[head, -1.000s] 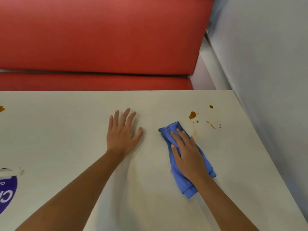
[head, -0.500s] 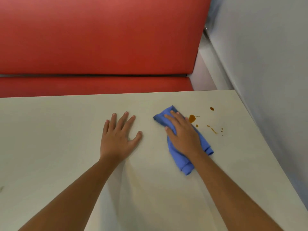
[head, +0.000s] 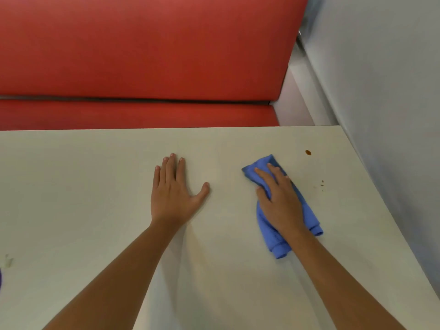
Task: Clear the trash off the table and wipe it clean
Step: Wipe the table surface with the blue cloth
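Observation:
A folded blue cloth (head: 273,239) lies on the pale table (head: 95,186), right of centre. My right hand (head: 278,201) presses flat on top of it, fingers stretched forward and the thumb against a fold. My left hand (head: 173,194) rests palm down on the bare table, fingers straight and together, thumb spread. A round brown sauce spot (head: 308,152) sits beyond the cloth towards the far right corner. A few tiny brown specks (head: 322,183) lie right of the cloth.
A red padded bench (head: 142,55) runs along the table's far edge. A grey wall (head: 392,91) closes off the right side. At the left edge lie a small white scrap (head: 8,260) and a sliver of something purple (head: 0,279).
My right hand pushed the cloth forward over the large brown stain and streak, which no longer show. One round spot and small specks stay. My left hand's fingers closed together.

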